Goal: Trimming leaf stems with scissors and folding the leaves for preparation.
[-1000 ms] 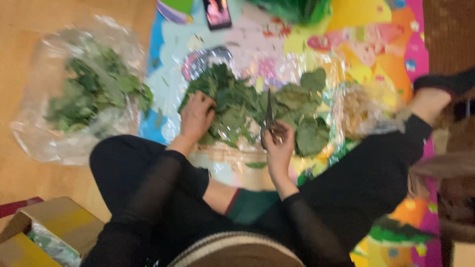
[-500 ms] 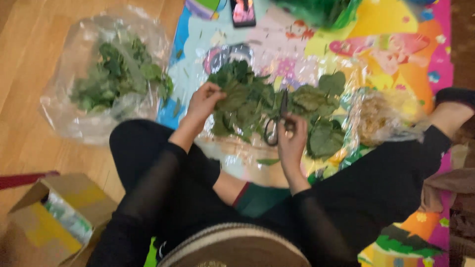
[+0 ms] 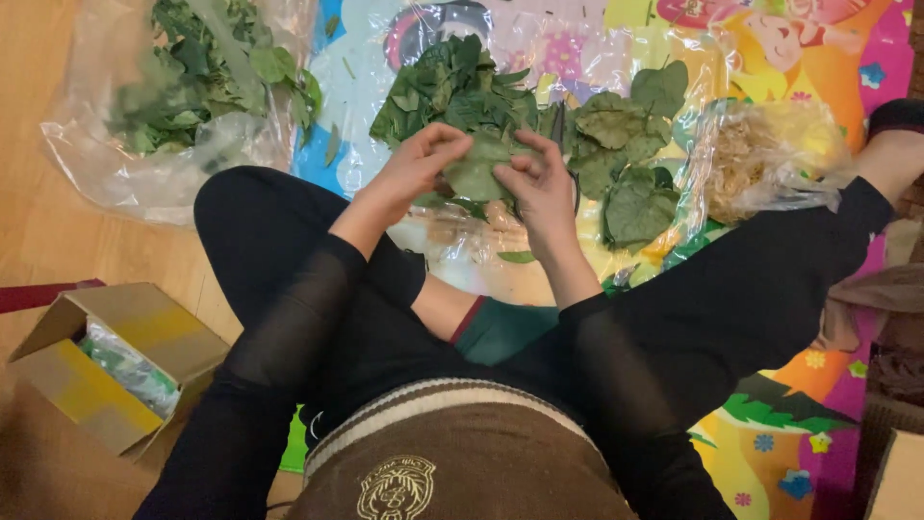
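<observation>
Head view: left hand (image 3: 416,166) and right hand (image 3: 539,183) both pinch one large green leaf (image 3: 478,171) between them, above the leaf pile (image 3: 539,120) on clear plastic sheeting (image 3: 462,246).

Warm, even indoor light is filling the frame, with mild softness throughout.

Glare is bouncing off the clear plastic sheet (image 3: 500,241) at centre and off the plastic bag (image 3: 144,164) in the upper left, washing out the leaves beneath. Shadows are staying faint and short; the black trousers (image 3: 289,289) are losing detail in the lower half. The cardboard box (image 3: 96,376) at lower left is looking slightly smeared, and the right edge is darkening and blurring.
</observation>
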